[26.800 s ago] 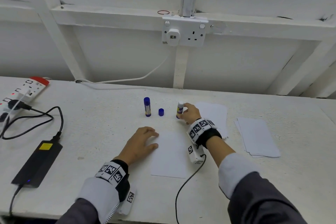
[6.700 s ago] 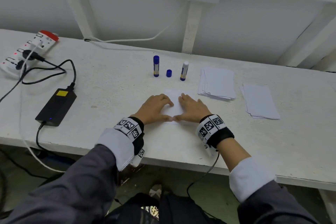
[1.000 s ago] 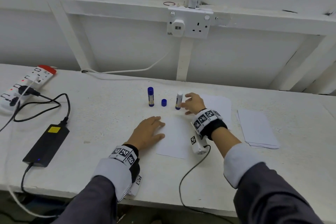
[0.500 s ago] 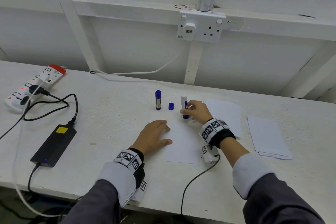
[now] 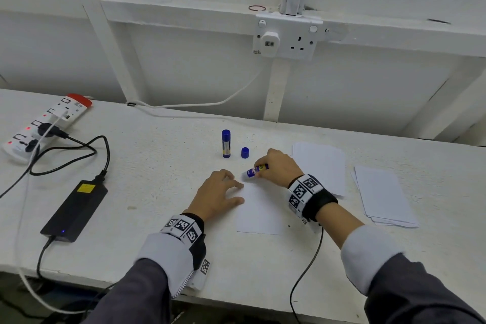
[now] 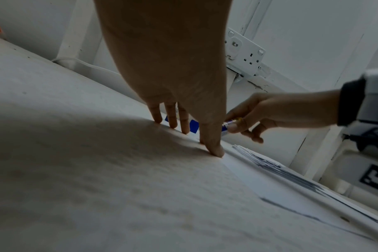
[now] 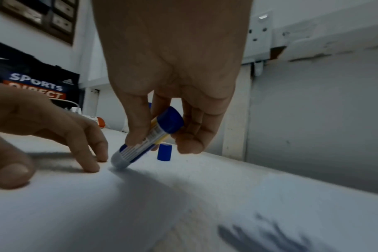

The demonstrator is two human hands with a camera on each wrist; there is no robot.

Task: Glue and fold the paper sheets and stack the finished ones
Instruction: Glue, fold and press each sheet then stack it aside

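Observation:
A white paper sheet [image 5: 260, 208] lies flat on the table between my hands. My left hand [image 5: 218, 192] rests with straight fingers on its left edge, seen from behind in the left wrist view [image 6: 183, 119]. My right hand [image 5: 276, 166] holds an uncapped glue stick [image 5: 255, 170] tilted down, its tip at the sheet's far left corner. The right wrist view shows the glue stick [image 7: 145, 141] pinched between thumb and fingers. Its blue cap [image 5: 244, 152] stands on the table just behind.
A second, capped glue stick [image 5: 226, 143] stands left of the cap. Two paper stacks lie to the right: one [image 5: 319, 166] behind my right wrist, another [image 5: 384, 194] farther right. A black power adapter [image 5: 75, 209], cables and a power strip [image 5: 46, 123] occupy the left side.
My right hand lifted the uncapped glue stick from where it stood, tilted it and brought its tip down to the sheet's far corner. My left hand stayed on the sheet's edge.

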